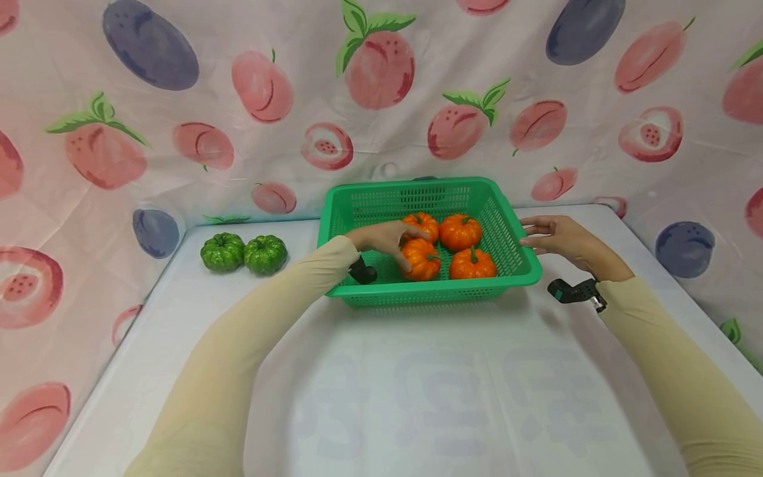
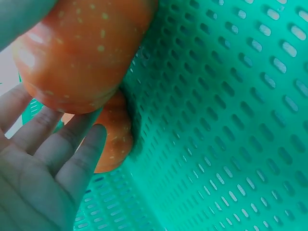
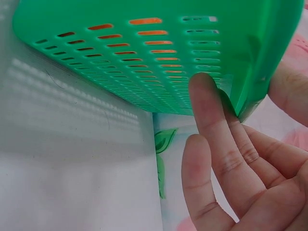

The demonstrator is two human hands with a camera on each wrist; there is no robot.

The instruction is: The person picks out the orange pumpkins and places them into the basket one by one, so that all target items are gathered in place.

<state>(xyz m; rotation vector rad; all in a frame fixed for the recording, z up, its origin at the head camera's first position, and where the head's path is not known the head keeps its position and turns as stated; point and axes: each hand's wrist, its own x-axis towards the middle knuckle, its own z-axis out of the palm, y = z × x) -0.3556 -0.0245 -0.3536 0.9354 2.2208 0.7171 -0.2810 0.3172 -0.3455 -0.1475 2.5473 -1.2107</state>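
My left hand (image 1: 386, 238) reaches into a green plastic basket (image 1: 429, 287) and holds a small orange pumpkin (image 1: 422, 264), thumb on the near side and fingers on the far side. In the left wrist view that pumpkin (image 2: 84, 53) fills the space between thumb and fingers (image 2: 67, 144), with another orange pumpkin (image 2: 115, 132) beyond it. More orange pumpkins (image 1: 472, 264) sit in the basket around the hand. At the basket's right rim is my right hand (image 1: 563, 240); in the right wrist view its fingers (image 3: 207, 101) lie along the outer wall, the thumb (image 3: 291, 91) across the rim.
Two green pumpkins (image 1: 265, 254) stand side by side on the white table (image 1: 381, 397), left of the basket. A fruit-print cloth (image 1: 357, 132) hangs right behind the basket and along both sides of the table. Each wrist carries a small black camera (image 1: 572, 291).
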